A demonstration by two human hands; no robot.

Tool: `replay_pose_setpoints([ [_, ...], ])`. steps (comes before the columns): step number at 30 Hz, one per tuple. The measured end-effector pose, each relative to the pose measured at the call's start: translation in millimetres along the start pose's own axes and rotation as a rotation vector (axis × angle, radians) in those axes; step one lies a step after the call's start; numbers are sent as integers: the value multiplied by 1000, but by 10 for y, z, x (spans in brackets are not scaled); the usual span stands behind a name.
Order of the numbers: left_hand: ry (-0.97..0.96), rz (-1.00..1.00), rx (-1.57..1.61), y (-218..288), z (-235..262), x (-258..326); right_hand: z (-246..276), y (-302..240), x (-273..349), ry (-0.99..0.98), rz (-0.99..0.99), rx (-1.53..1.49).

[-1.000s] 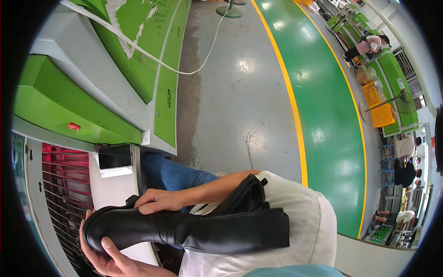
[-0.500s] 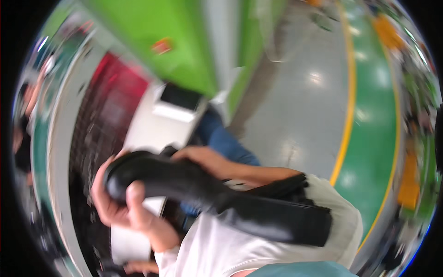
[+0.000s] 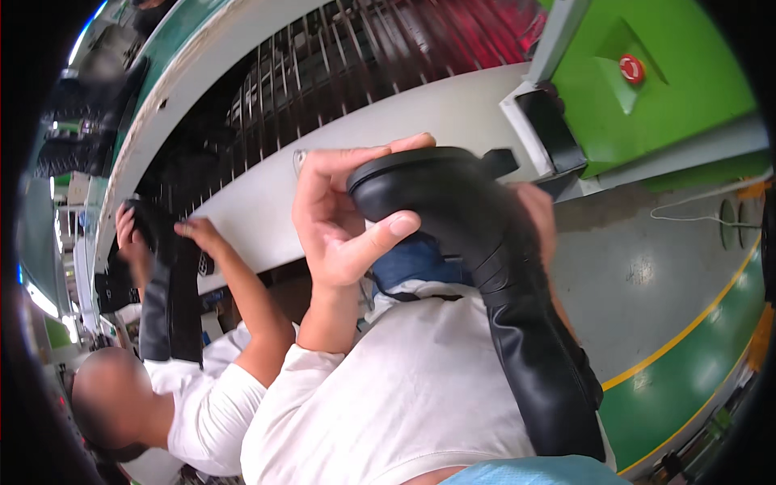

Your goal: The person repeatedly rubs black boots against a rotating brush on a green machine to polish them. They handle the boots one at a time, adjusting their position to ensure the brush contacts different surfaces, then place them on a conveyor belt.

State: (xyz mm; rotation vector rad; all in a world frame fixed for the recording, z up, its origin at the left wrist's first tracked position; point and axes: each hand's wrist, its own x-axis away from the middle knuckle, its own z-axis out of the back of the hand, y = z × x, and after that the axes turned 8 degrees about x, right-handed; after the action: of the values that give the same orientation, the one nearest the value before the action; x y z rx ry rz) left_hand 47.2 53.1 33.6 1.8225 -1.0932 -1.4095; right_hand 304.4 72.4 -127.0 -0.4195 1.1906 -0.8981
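A tall black leather boot (image 3: 513, 323) lies across the front of my body, toe to the left and sole turned up and away from me. My left hand (image 3: 327, 218) is wrapped round the toe, thumb on the upper and fingers over the sole's edge. On the far side, my right hand (image 3: 537, 214) grips the boot near the heel; most of its fingers are hidden behind the leather. The boot's shaft hangs down to the right against my white shirt.
Ahead runs a white ledge (image 3: 412, 113) beside a conveyor of metal rods (image 3: 331, 73). A green machine panel (image 3: 687, 81) with a red button (image 3: 632, 69) stands at right. On my left, a co-worker (image 3: 210, 404) holds another black boot (image 3: 166, 283). A white cable (image 3: 687, 217) hangs at right.
My view has swung left, bringing the conveyor and the co-worker into fuller sight. The boot has turned in my hands, its shaft now pointing more steeply down. Both hands keep hold.
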Motion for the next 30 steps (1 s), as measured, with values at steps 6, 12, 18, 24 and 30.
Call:
replay_pose_setpoints([
  [6,-158,275,-251,-9,317,146,465,51,-363,-47,164,-22],
  [12,-164,266,-289,-107,351,297,531,-60,-471,-121,222,18],
  [18,-220,189,-319,-136,488,353,447,-51,-529,-177,247,-3],
  [24,-140,258,-202,-126,542,464,439,-57,-603,-224,273,-10],
  [30,-170,237,-247,-156,561,493,438,-97,-640,-273,259,-25],
])
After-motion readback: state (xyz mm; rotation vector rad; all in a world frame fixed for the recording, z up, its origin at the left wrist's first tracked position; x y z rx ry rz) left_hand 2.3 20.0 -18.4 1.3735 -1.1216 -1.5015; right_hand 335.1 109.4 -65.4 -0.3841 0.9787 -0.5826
